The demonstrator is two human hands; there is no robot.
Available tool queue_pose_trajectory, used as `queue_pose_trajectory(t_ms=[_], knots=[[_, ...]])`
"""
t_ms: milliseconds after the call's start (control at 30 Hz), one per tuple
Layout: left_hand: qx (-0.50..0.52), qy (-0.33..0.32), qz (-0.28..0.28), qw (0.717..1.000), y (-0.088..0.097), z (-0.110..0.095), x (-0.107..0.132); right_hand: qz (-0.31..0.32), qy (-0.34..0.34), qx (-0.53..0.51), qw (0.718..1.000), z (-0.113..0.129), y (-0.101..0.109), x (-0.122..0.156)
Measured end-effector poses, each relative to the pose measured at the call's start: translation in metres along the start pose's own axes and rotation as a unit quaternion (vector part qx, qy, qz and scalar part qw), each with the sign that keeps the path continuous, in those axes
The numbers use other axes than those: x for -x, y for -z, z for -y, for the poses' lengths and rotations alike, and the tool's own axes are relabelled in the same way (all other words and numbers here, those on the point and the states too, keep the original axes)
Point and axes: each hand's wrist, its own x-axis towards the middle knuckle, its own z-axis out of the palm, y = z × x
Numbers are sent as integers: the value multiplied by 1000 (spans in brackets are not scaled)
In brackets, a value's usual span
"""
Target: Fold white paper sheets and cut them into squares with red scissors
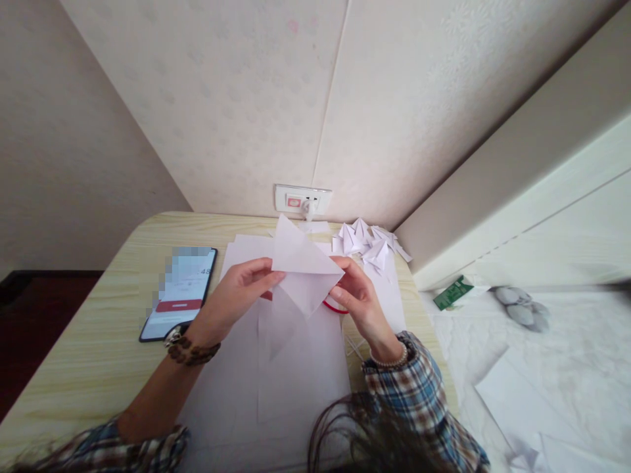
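Left hand [240,290] and right hand [361,299] pinch a folded paper [303,257] at opposite sides; beneath it, perhaps a red ring [336,309].

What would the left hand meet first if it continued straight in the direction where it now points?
The folded white paper: the left hand already pinches its left side, so there is no gap before it. What would come after the paper is hard to judge, as depth is unclear.

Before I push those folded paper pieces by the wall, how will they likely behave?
The folded pieces would probably slide easily, being thin paper. They may drag one another along, since they sit bunched together. Their raised, pointed shapes could crush if pressed.
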Motion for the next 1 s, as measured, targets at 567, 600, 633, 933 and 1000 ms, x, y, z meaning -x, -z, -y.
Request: queue_pose_trajectory(t_ms=[567, 600, 633, 933, 1000], knots=[[-10, -45, -80, 996, 0, -8, 2, -55, -25, -1, 998, -2, -4, 0], [-12, -46, -81, 996, -1, -9, 2, -64, -24, 4, 998, -2, -4, -1], [-16, -49, -81, 995, -1, -10, 3, -72, -25, 9, 997, -2, -4, -1], [-89, -120, -49, 988, 2, -4, 4, -101, -47, 91, 990, -3, -4, -3], [-103, -130, -50, 985, 3, -3, 4, -111, -49, 130, 984, -2, -5, -3]])
